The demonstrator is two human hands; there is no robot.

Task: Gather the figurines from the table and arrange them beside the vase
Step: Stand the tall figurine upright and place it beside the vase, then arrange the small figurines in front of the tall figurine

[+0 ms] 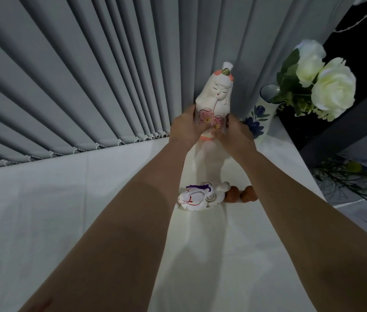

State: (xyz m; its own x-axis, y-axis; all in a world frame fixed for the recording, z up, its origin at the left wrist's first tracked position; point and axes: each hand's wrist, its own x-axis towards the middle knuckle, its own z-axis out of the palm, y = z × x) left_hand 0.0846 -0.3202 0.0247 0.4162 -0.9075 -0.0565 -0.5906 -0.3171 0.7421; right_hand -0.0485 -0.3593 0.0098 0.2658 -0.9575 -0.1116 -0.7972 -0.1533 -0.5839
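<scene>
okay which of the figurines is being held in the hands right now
The tall white doll figurine with pink flowers, gripped by the left hand and right hand. The white rabbit-like figurine and small brown figurines lie untouched.

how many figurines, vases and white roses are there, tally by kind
Figurines: 3, namely the tall doll figurine held in both hands, the white and red figurine lying on the table, and the small orange-brown figurine beside it
Vases: 1, the blue floral vase
White roses: 2
Total: 6
</scene>
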